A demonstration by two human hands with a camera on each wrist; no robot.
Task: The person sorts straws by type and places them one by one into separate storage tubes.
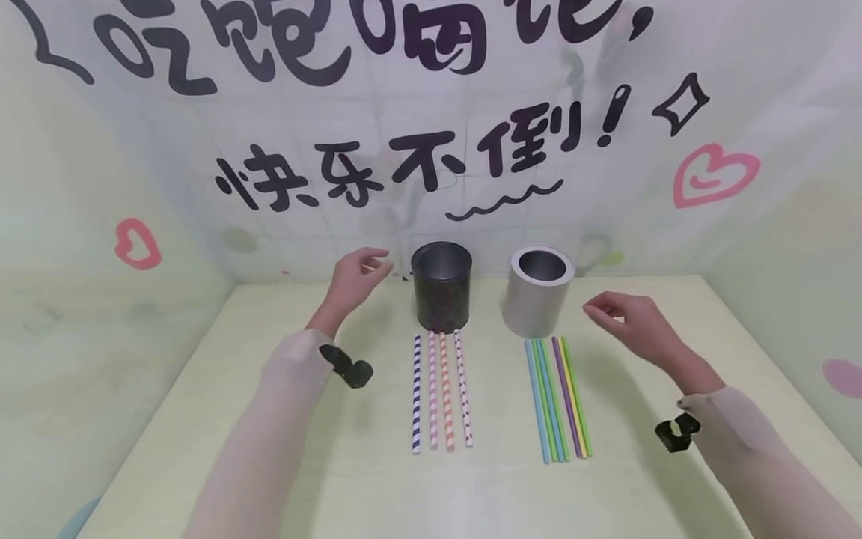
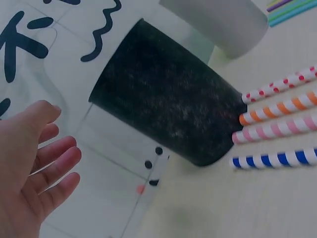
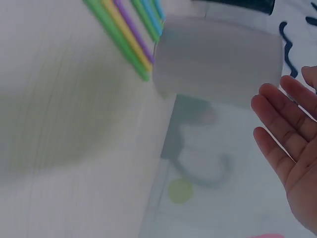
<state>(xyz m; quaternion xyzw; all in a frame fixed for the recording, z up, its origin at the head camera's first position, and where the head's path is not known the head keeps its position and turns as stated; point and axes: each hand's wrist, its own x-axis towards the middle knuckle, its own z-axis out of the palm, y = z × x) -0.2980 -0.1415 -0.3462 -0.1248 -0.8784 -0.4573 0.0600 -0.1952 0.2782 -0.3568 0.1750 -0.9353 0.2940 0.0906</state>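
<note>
My left hand hovers to the left of a black cylindrical cup, fingers loosely bent and holding nothing. On the other side, my right hand hangs in the air right of a light grey cup, also holding nothing. Both cups stand upright, apart from the hands. In front of the black cup lie patterned paper straws, among them a blue-striped straw and a red-dotted straw. Several plain coloured straws, blue, green, purple and yellow, lie before the grey cup. The left wrist view shows the black cup beside relaxed fingers.
A pale wooden table carries everything. Behind it hangs a white sheet with large black lettering and pink hearts, and more sheeting closes off both sides. Black bands sit at the wrists.
</note>
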